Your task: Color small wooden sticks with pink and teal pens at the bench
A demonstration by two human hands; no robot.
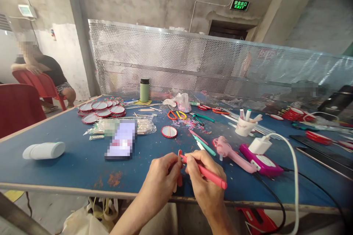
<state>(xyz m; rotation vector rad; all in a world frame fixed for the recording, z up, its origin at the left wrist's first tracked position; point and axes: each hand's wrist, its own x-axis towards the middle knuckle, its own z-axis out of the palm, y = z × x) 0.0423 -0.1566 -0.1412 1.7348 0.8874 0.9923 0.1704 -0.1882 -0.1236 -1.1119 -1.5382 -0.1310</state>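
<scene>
Fingers of the left hand (164, 172) are closed in a pinch on a thin, flat stick (180, 180), which stands roughly upright between thumb and forefinger, its top just above them and its lower end showing below. Fingers of the right hand (206, 176) are curled round a red pen (213, 177) in a writing grip, its front end just beside the stick's top; whether the two touch is hard to tell. The stick, probably wood, should be very light and fairly stiff, yet slim enough to snap if bent hard; a gentle pinch across its flat faces near the middle, clear of any damp colour, looks the safest hold. The pen seems to be smooth, rigid, light plastic that could roll, so gripping it low, near the tip, gives most control. On the tabletop (79, 169) beyond the fingers lie a round red-rimmed disc (169, 132) and a teal pen (205, 146); to their right is a pink tool (237, 158), and well to their left a white bottle (44, 151).
</scene>
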